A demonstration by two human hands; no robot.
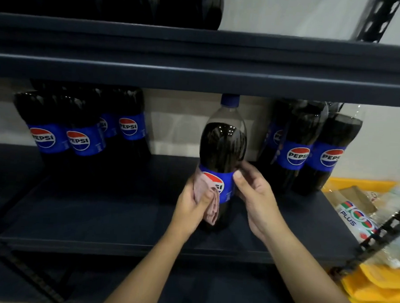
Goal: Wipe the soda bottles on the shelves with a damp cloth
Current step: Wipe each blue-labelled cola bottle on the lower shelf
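A tall Pepsi bottle [223, 148] with a blue cap and blue label stands alone in the middle of the dark shelf [112, 221]. My left hand [192, 207] holds a pink cloth [206, 198] pressed against the left side of its label. My right hand [255, 196] grips the bottle's right side at the label, thumb in front. Several more Pepsi bottles [79, 131] stand at the back left, and three others [310, 148] at the back right.
A thick dark shelf beam [199, 58] crosses just above the bottle's cap, with more dark bottles [132, 2] on the shelf above. Right of the shelf, a yellow bin [372, 285] holds plastic-wrapped 100 Plus bottles [357, 220]. A perforated metal upright [385, 230] runs past it.
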